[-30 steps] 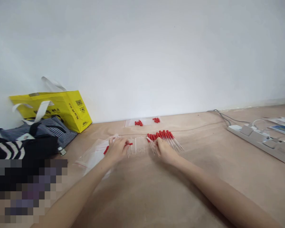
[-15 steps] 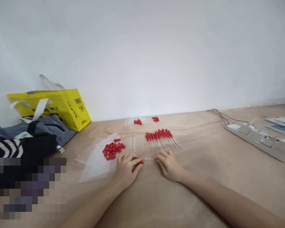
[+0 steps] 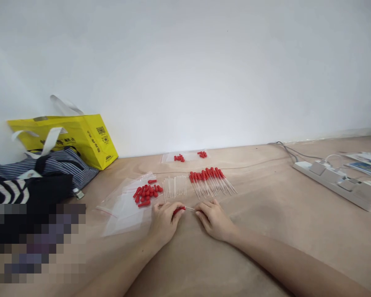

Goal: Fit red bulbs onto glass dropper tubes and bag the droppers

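Red bulb [image 3: 178,210], gripped in my left hand [image 3: 164,222], meets the clear tube [image 3: 189,208] pinched in my right hand [image 3: 217,220], low over the desk [image 3: 179,268]; from my remote view I cannot tell how deeply the tube sits. Pushed off-axis, it might, I judge, slip or crack. Beyond lie loose bulbs [image 3: 146,192], bare tubes [image 3: 175,186] and bulb-topped tubes [image 3: 207,176]; a stray knuckle could scatter them.

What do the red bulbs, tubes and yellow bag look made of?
Red bulbs: likely rubber, fairly matte; solid, even colour and rounded forms.
Tubes: clear, smooth-looking glass or plastic; see-through with pale edges, but the look can't settle which.
Yellow bag: probably coated fabric or plastic sheet, slight sheen; printed panels, crisp folds.
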A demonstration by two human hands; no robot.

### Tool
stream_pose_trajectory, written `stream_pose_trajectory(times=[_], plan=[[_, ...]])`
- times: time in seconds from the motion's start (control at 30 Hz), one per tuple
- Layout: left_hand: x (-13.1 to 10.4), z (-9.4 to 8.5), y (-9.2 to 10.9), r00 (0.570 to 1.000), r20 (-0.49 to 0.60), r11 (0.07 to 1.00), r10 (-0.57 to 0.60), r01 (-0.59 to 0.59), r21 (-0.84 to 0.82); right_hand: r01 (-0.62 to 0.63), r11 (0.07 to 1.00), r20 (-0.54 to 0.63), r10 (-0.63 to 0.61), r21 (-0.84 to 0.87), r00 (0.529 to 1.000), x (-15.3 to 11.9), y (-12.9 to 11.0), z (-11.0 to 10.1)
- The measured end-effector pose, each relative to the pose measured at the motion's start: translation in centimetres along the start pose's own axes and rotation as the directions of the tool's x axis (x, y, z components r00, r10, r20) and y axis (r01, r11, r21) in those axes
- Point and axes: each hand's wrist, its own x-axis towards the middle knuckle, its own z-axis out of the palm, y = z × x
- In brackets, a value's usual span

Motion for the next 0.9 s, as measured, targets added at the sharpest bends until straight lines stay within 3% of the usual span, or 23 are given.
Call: stream_pose_trajectory(times=[0.27,0.57,0.9], plan=[[-0.4,0.2,-0.3,0.999,-0.025,0.992,-0.038,0.035,-0.118,0.061,0.997,0.003,-0.061,0.039,0.998,-0.4,-0.4,-0.2],[-0.7,-0.6,0.6,0.990,0.039,0.991,0.134,-0.134,-0.019,0.220,0.959,0.084,-0.208,-0.176,0.974,0.1,0.6,-1.8],[-0.9,-0.7,1.1,0.979,0.011,0.980,0.201,-0.201,0.005,0.126,0.992,0.047,-0.125,-0.023,0.991,0.1,-0.3,-0.2]])
